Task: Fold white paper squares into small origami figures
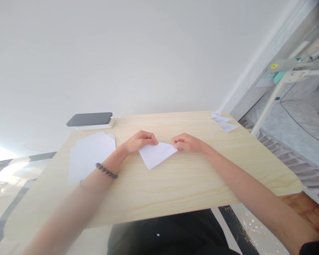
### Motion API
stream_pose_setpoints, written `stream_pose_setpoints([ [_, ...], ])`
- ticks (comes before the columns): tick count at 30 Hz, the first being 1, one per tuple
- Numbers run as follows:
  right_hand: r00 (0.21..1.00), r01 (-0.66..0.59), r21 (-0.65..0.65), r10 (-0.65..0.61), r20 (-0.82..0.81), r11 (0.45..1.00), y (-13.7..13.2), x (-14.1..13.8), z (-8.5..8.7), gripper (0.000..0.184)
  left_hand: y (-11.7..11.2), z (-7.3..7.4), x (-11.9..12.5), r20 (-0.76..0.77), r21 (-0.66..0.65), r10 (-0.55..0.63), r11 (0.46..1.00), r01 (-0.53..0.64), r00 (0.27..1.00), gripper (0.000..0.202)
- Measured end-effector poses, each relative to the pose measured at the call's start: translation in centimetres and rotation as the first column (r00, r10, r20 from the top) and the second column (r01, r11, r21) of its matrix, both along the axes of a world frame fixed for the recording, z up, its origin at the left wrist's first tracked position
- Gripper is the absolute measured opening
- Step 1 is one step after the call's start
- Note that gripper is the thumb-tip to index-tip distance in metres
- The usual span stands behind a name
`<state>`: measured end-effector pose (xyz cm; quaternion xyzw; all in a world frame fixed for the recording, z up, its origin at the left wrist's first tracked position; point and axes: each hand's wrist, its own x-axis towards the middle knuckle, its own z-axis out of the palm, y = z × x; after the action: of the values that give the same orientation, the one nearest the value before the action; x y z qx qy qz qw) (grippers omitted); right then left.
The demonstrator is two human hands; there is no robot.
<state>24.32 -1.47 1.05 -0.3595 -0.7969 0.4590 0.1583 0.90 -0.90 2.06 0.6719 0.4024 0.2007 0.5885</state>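
A folded piece of white paper [157, 155] is held between my two hands, just over the middle of the table. My left hand [141, 141], with a dark bead bracelet on its wrist, pinches the paper's upper left edge between thumb and curled fingers. At the pointed right corner, my right hand [187, 142] grips the paper with thumb and forefinger. The paper's lower corner points toward me. Whether the paper touches the tabletop I cannot tell.
White sheets [89, 156] lie on the left of the wooden table [159, 198], partly under my left forearm. Behind them, a dark phone [91, 119] rests on a white block with a cable. Several folded white papers [224, 123] sit at the back right corner. A wall [149, 56] rises behind the table.
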Motion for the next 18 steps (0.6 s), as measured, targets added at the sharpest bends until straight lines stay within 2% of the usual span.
stream_pose_setpoints([
  [6, 0.997, -0.019, -0.009, 0.019, -0.077, 1.0, -0.5, -0.6, 0.1, 0.02, -0.3, 0.0, 0.3, -0.039, 0.051, -0.04, 0.998, 0.042, 0.998, 0.02],
  [9, 0.998, 0.055, 0.093, -0.053, -0.026, 0.994, -1.1, -1.5, 0.0, 0.027, -0.6, -0.2, 0.6, -0.077, 0.133, -0.067, 0.988, 0.077, 0.995, 0.022],
  [12, 0.996, 0.082, 0.17, -0.086, 0.015, 0.982, -1.6, -2.1, -0.4, 0.026, -0.7, -0.4, 0.8, -0.121, 0.202, -0.074, 0.974, 0.097, 0.99, 0.023],
  [18, 0.999, 0.038, 0.115, -0.04, 0.02, 0.993, -1.2, -1.5, -0.3, 0.026, -0.2, -0.8, 0.3, -0.178, 0.261, -0.088, 0.956, 0.133, 0.98, 0.021],
])
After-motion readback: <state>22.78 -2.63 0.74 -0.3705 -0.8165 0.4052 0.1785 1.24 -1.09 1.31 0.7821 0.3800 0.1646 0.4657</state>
